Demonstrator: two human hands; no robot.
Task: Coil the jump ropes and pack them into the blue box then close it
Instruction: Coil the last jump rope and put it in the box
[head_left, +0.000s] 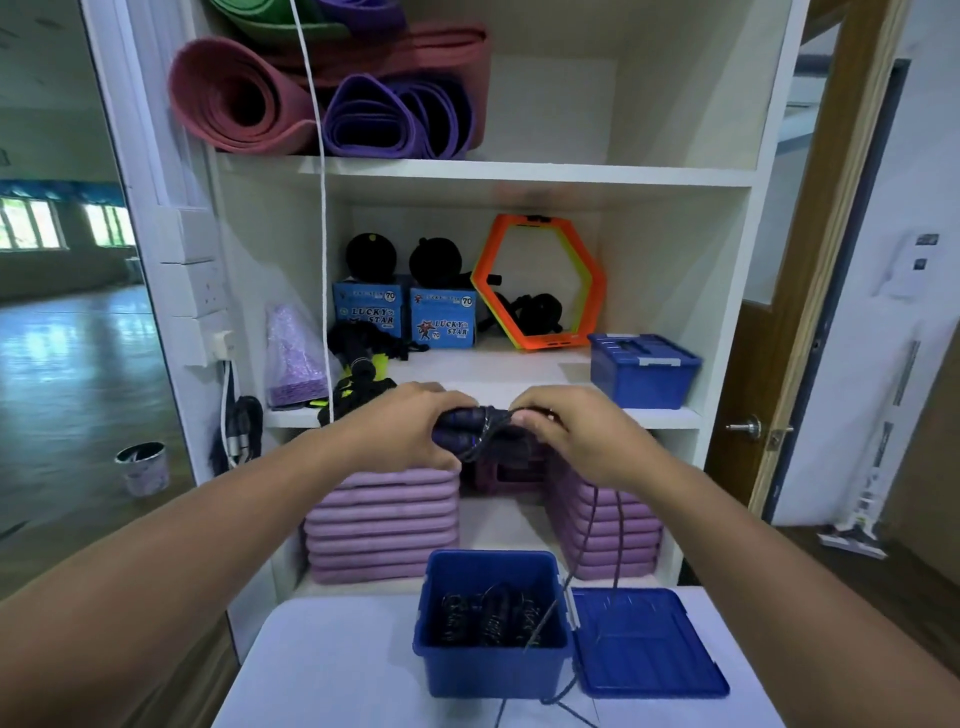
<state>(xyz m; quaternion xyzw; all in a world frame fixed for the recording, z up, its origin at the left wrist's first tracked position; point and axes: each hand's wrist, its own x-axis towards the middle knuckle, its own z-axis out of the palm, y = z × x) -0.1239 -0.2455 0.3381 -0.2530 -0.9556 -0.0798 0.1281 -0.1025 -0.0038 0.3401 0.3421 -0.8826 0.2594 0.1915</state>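
Held above the open blue box (493, 670) near the table's (322, 665) far edge, the jump rope (475, 428) looks light, limp and springy, best clamped at its bundle, where the left hand (410, 426) curls round it and the right hand (571, 431) pinches the cord.

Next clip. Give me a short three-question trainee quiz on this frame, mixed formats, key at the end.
1. True or false: the blue box on the table is closed.
2. The left hand and right hand together grip: A) a towel, B) a jump rope, C) a bottle.
3. Fill in: the lid lies to the box's ____.
Key: 1 false; 2 B; 3 right.
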